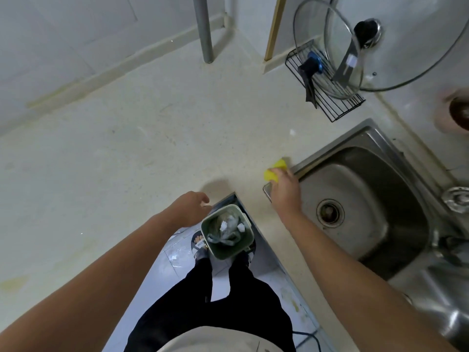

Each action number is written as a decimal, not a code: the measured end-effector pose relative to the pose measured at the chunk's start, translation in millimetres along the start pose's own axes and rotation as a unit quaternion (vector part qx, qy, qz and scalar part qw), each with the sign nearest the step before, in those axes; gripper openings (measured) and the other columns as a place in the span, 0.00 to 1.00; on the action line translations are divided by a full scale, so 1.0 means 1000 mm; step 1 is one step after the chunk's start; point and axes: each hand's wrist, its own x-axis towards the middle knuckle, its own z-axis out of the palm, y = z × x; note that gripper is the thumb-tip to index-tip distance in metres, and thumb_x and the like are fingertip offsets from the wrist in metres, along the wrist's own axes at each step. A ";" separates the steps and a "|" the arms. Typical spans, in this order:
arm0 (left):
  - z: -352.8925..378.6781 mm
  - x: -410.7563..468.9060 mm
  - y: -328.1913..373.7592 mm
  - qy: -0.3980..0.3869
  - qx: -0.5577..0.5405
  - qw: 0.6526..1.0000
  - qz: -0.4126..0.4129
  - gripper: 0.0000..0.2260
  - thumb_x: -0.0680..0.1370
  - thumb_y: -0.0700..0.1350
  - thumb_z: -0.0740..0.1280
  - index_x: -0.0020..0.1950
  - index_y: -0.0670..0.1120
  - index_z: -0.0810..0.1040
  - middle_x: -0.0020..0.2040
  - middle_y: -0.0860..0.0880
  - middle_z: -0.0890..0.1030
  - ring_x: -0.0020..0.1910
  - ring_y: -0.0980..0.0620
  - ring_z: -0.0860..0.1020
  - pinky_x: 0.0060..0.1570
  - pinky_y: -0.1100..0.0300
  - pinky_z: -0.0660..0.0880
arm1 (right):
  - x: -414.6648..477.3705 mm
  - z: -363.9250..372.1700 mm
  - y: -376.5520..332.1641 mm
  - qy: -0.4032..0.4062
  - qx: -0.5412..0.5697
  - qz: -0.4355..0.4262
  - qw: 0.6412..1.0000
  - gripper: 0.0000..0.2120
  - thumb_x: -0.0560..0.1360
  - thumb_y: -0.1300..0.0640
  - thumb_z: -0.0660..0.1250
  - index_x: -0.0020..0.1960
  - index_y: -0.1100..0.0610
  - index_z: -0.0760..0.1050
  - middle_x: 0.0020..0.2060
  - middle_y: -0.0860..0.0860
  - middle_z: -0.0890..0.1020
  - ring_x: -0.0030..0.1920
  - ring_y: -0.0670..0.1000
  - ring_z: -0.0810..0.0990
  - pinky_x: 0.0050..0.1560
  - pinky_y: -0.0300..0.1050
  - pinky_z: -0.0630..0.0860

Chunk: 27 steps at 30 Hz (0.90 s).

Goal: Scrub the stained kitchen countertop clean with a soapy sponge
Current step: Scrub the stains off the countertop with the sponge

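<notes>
Right hand (pixel 285 185) grips the sponge (pixel 275 170) on the counter (pixel 152 138), just beside the sink (pixel 368 138); left hand (pixel 190 208) rests loosely open at the counter's edge.

The sponge (pixel 275 171) is bright yellow against a countertop (pixel 127 161) that's pale cream and finely speckled, with dull yellowish blotches near its left edge and along the joint at the back wall. The sink (pixel 368 199) is brushed silver-grey, darker round the drain. Beside it a black wire rack (pixel 338 108) holds clear glass lids (pixel 416 52), one with a black knob (pixel 366 30), one with a blue knob (pixel 314 62). The wall tiles (pixel 50 34) are greyish white, the pipe (pixel 203 26) plain grey. Lower down, the bin (pixel 223 255) is muted green with white scraps inside, the trousers (pixel 228 313) are black, and the floor tiles (pixel 162 270) are pale bluish white.
</notes>
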 end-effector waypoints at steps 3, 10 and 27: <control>-0.002 0.003 -0.004 0.046 -0.002 0.999 -0.016 0.20 0.83 0.50 0.66 0.73 0.44 0.74 0.69 0.42 0.76 0.62 0.43 0.78 0.63 0.51 0.75 | -0.023 0.012 -0.022 -0.126 0.041 -0.091 0.987 0.11 0.74 0.66 0.67 0.56 0.58 0.80 0.52 0.57 0.81 0.51 0.59 0.79 0.50 0.48 0.75; -0.025 0.021 -0.033 0.111 0.104 0.985 -0.082 0.29 0.79 0.50 0.73 0.75 0.41 0.67 0.69 0.38 0.69 0.68 0.37 0.72 0.65 0.44 0.75 | 0.035 -0.023 -0.036 -0.034 0.108 0.000 0.994 0.30 0.78 0.61 0.68 0.77 0.57 0.62 0.72 0.54 0.71 0.70 0.52 0.69 0.70 0.47 0.67; -0.102 0.074 -0.120 0.136 0.066 0.963 -0.223 0.57 0.60 0.56 0.86 0.75 0.54 0.50 0.75 0.34 0.54 0.72 0.29 0.61 0.60 0.34 0.75 | 0.025 0.064 -0.122 -0.204 -0.103 -0.219 0.949 0.26 0.75 0.58 0.63 0.72 0.58 0.68 0.59 0.55 0.75 0.54 0.57 0.74 0.45 0.48 0.75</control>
